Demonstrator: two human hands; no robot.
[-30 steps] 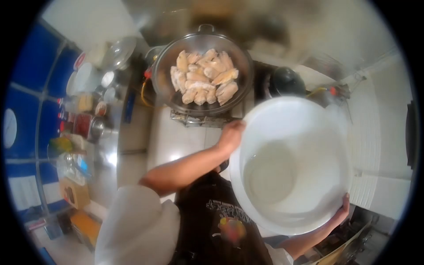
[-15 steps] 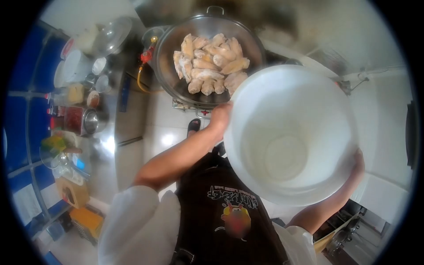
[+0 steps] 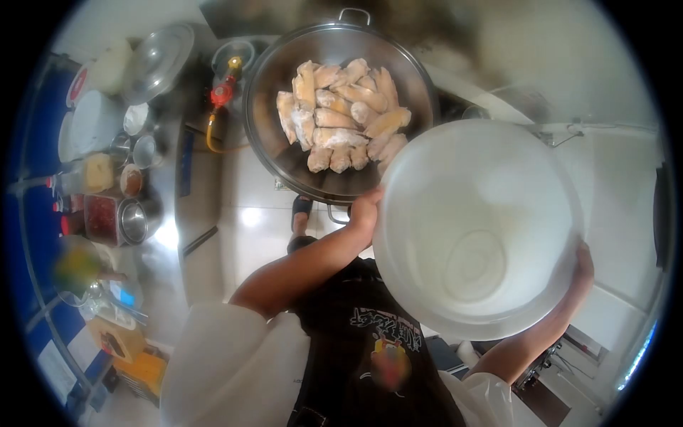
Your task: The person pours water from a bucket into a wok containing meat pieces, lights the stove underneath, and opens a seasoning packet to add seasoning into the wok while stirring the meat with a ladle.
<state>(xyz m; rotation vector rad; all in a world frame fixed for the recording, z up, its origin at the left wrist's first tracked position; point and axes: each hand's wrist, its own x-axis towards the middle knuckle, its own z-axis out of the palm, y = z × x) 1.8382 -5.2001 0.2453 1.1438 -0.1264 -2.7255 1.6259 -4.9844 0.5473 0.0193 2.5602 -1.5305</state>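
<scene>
My left hand point(image 3: 365, 215) is closed on the near-left rim of a large white basin point(image 3: 434, 206). At the basin's right side, my right hand point(image 3: 584, 267) grips the wall from outside, its fingers partly hidden. The basin is tilted so its inside faces me, and nothing shows in it. Just beyond and to the left stands a wide steel pan point(image 3: 267, 135) with loop handles. Pale, frosty pieces that look like poultry point(image 3: 338, 117) lie piled in it. The basin's upper left rim overlaps the pan's right edge in view.
On the left, a steel counter point(image 3: 165, 213) carries a jar of red stuff point(image 3: 103, 219), a steel lid point(image 3: 160, 60), bowls and bottles. A red gas valve point(image 3: 222, 92) with an orange hose sits left of the pan. A white wall point(image 3: 619, 178) stands on the right.
The basin has shifted slightly right and down in view, still in both hands. The pan and its pieces appear a little lower and larger as the view moved. The pieces keep their arrangement.
</scene>
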